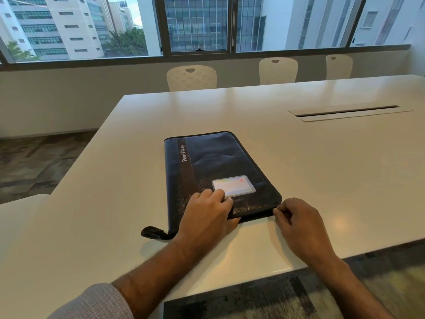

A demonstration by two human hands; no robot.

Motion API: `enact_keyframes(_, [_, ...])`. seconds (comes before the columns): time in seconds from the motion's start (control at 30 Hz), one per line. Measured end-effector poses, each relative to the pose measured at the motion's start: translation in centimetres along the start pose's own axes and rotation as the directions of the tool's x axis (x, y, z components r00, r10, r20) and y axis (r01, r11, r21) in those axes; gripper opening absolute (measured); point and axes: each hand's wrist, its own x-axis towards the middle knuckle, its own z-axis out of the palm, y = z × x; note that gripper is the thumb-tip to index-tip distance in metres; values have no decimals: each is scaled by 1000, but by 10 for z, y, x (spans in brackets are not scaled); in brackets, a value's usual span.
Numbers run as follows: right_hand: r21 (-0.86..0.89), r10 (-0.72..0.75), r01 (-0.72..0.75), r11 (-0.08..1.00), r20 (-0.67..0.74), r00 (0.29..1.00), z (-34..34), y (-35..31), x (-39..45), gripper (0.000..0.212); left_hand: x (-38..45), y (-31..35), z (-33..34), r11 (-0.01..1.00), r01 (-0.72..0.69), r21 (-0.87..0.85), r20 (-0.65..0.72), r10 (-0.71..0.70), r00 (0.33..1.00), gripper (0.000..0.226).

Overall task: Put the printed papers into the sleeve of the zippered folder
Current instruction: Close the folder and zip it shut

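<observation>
— Where is the dark blue zippered fabric folder [218, 171]?

— Flat and closed on the white table [299, 157], near its front edge, its clear card window [233, 186] facing up.

— And the hands?

— The left hand [207, 217] presses down on the folder's near edge, fingers bent beside the window. The right hand [299, 224] pinches at the folder's near right corner, fingertips together, apparently on the zip.

— Anything else?

— A black strap loop [153, 232] sticks out at the folder's near left corner.
</observation>
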Motion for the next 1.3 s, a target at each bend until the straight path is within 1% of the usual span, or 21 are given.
enact_keyframes(0.13, [-46,27,-28,999,-24,999,-3,10,7,10,-5,3,2,998,-66,7,-4,66,998,39])
enact_keyframes(0.5, [-63,14,-13,998,8,1000,-6,21,29,7,-18,1,-5,995,-92,41,12,91,996,33])
enact_keyframes(0.63, [-53,9,-9,999,7,1000,-3,23,40,9,-23,6,-9,989,-139,55,-24,140,990,29])
enact_keyframes(0.73, [-39,9,-8,999,31,999,0,22,49,9,-27,5,-10,986,-161,33,-37,163,986,27])
enact_keyframes(0.9, [-54,-21,23,998,53,998,0,21,54,8,-33,1,-8,986,-164,-26,-23,163,986,24])
enact_keyframes(1.07, [-35,-39,41,999,71,997,3,15,56,8,-36,-2,-6,981,-139,-132,-6,139,990,38])
enact_keyframes(1.2, [3,-39,39,999,92,995,-3,14,45,11,-36,0,-12,983,-148,-106,-41,144,989,26])
enact_keyframes(1.3, [-12,-49,50,999,95,994,-8,16,36,13,-37,1,-12,984,-144,-101,-54,139,989,34])
